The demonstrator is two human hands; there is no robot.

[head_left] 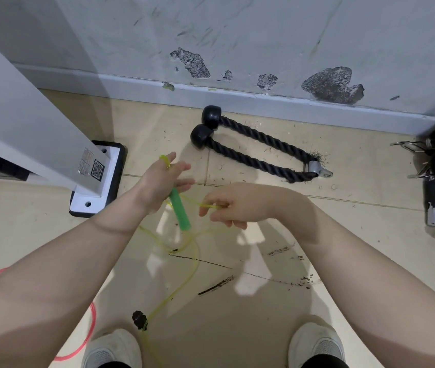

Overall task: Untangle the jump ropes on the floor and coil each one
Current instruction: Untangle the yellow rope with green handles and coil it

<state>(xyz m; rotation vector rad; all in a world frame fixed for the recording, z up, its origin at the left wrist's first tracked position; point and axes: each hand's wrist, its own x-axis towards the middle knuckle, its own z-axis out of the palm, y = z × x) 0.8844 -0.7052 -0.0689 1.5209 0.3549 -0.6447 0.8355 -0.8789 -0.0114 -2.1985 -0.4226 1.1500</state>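
Gym: triceps rope [258,147], machine base [96,181]

Thick rope [258,147] lies by the wall [237,35] (ahead); machine base [96,181] left, perhaps bolted down.

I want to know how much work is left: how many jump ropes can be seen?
2. The yellow rope with a green handle is held by both hands and trails to the floor; the red rope lies at lower left, partly hidden by the left arm. More may be out of view.
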